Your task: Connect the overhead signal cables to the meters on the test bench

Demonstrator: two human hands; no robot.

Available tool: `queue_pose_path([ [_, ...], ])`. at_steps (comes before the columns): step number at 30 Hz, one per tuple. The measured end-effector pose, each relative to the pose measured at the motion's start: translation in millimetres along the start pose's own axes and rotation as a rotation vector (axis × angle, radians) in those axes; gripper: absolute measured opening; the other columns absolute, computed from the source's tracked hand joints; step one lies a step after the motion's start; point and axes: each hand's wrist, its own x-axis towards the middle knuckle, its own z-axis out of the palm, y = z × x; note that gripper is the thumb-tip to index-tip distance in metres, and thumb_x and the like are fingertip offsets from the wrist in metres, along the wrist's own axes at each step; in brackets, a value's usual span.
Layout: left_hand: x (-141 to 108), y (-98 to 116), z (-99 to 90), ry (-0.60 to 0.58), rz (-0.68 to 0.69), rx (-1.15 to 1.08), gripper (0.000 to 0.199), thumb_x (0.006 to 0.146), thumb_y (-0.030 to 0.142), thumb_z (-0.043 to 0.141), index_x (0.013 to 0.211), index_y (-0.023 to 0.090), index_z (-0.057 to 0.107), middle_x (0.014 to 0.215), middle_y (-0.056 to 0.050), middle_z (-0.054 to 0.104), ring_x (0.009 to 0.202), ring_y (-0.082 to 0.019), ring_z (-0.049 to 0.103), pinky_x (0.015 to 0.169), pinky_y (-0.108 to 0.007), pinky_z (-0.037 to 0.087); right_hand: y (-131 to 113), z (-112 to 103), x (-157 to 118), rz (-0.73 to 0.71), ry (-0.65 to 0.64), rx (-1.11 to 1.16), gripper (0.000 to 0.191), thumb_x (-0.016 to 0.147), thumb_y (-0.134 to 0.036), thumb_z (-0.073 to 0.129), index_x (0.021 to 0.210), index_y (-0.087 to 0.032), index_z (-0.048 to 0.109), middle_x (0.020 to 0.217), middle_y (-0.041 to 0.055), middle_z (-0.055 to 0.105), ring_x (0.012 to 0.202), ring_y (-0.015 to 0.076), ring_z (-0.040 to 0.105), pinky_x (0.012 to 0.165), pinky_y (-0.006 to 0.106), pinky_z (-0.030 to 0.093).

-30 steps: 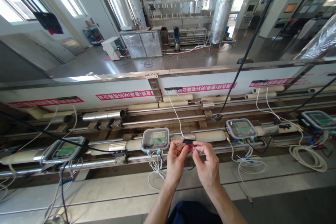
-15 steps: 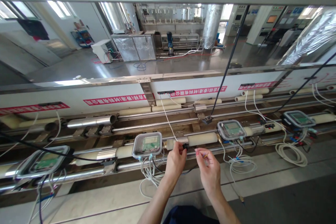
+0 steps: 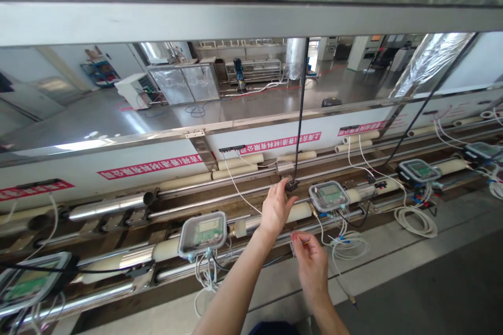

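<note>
Left hand (image 3: 276, 210): bare, slim fingers. Right hand (image 3: 312, 267): bare too, slightly blurred at the fingertips. Both wrists bare. Left forearm (image 3: 238, 280) bare along its whole visible length, narrowing smoothly to the wrist. Right forearm (image 3: 331, 315) likewise, shorter stretch showing, cut by the near edge. Clothing (image 3: 275, 328): dark navy, close to black, just a low rounded patch at the near edge between the forearms; type of garment unclear.

Sightlines blocked, edges biting!

The white cable (image 3: 238, 186) disappears behind the left hand (image 3: 275, 208); the yellow sliver (image 3: 305, 242) in the right hand (image 3: 312, 261) is too small to name. Left edge clips one lidded box (image 3: 33, 280)!
</note>
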Motion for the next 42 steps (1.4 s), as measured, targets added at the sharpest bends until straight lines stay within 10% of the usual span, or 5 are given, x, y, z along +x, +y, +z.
queue_pose_path([
  [10,-31,-5,-45.0,0.113,-0.319,-0.445,0.021,0.081,0.028,0.064,0.099,0.019,0.059,0.077,0.0,0.06,0.068,-0.015,0.055,0.066,-0.025,0.045,-26,8,3,-0.104,-0.047,0.052,0.019,0.084,-0.036,0.055,0.082,-0.018,0.061,0.09,0.0068,0.068,0.086,0.0182,0.062,0.077,0.032,0.048],
  [18,-65,13,-84.6,0.224,-0.491,-0.757,0.021,0.072,0.026,0.074,0.089,0.017,0.065,0.082,0.0,0.06,0.079,-0.013,0.056,0.071,-0.02,0.045,-66,32,3,-0.492,-0.051,-0.104,0.004,0.085,-0.021,0.054,0.08,-0.021,0.055,0.097,0.0059,0.064,0.093,0.0166,0.059,0.083,0.034,0.047],
  [42,-76,47,-98.2,0.217,-0.599,-0.868,0.023,0.073,0.026,0.07,0.091,0.015,0.06,0.089,-0.005,0.07,0.086,-0.019,0.065,0.082,-0.027,0.05,-93,43,-15,-0.729,-0.014,-0.41,0.012,0.085,-0.012,0.047,0.08,-0.022,0.052,0.098,0.0081,0.067,0.093,0.0178,0.063,0.082,0.034,0.052],
])
